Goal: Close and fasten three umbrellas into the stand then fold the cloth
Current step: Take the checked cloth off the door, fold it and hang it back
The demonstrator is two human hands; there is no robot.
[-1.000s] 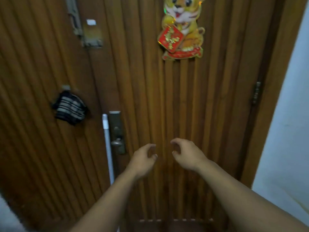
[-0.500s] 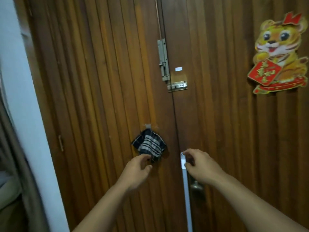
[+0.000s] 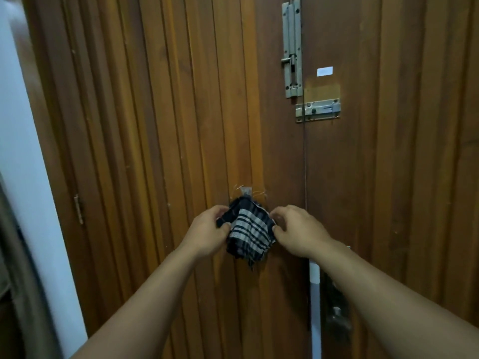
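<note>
Both hands grip the cloth (image 3: pixel 248 233) (dark, striped) hanging on the door (image 3: pixel 155 151): left hand (image 3: pixel 207 233) pinches its left edge, right hand (image 3: pixel 300 230) its right edge.

home entryway | wooden double door (image 3: pixel 181 125) | slide bolts (image 3: pixel 293 47)

Checked cloth (image 3: pixel 248 230) hanging mid-frame on a wooden door (image 3: pixel 181 125), left hand (image 3: pixel 207 233) and right hand (image 3: pixel 300 233) pinching its sides, bolts (image 3: pixel 293 47) upper right

cloth (image 3: pixel 248 233) hanging from hook (image 3: pixel 245 190) on door (image 3: pixel 160 141), left hand (image 3: pixel 207 233) on its left edge, right hand (image 3: pixel 300 233) on its right, bolts (image 3: pixel 293 47) above right, pole (image 3: pixel 315 307) below right
</note>
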